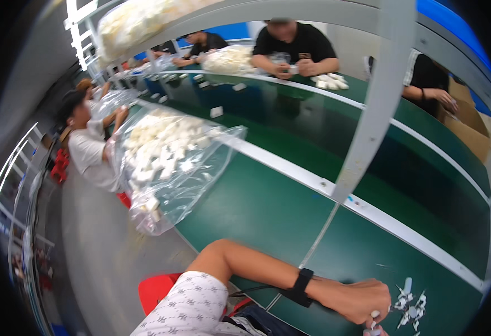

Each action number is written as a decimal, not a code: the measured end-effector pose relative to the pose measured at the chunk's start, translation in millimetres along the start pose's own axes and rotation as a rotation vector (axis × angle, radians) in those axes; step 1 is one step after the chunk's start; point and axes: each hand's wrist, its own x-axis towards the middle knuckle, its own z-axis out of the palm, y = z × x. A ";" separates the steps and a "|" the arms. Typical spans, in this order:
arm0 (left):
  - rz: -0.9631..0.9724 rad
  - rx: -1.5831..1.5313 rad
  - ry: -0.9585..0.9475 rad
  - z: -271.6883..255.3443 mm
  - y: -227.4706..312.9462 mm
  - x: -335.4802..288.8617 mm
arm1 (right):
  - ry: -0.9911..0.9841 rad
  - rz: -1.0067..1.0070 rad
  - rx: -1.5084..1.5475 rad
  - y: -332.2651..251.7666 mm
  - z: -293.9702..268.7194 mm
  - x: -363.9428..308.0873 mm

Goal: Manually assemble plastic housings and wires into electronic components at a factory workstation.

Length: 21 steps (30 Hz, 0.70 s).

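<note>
My left hand (360,301) is curled in a fist at the lower right, a black band around its wrist. A small pale, rounded part (374,315) shows at its fingertips, and its exact kind is unclear. Just below, at the picture's lower edge, the fingertips of my right hand (381,332) show close to the left ones, pinched together. Most of that hand is cut off, and what it grips cannot be made out. Right beside both hands, a loose heap of small white and grey parts with metal bits (411,313) lies on the green tabletop (262,196).
A large clear plastic bag of white plastic pieces (164,147) lies across the bench's left part. A grey metal post (368,106) rises from the white rail. Beyond runs a dark green conveyor (295,120) carrying scattered white pieces. Several people work around it; a cardboard box (466,126) stands far right.
</note>
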 end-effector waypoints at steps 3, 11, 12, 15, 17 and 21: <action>0.011 0.090 0.002 -14.3 2.6 -6.4 | 0.036 -0.072 0.165 3.3 15.8 8.0; -0.169 0.004 0.049 -27.5 19.3 5.5 | 0.157 -0.082 0.293 -19.8 8.1 33.4; -0.154 -0.026 -0.005 -25.5 19.3 8.3 | 0.138 -0.096 0.292 -20.0 3.3 33.4; -0.139 -0.016 0.035 -19.7 21.8 12.2 | 0.223 -0.124 0.326 -16.7 -3.1 28.8; -0.138 -0.008 0.005 -18.3 23.5 11.6 | 0.195 -0.183 0.318 -14.2 -3.0 24.6; -0.140 -0.018 0.011 -15.4 23.9 7.8 | 0.220 -0.197 0.310 -12.1 -1.8 18.9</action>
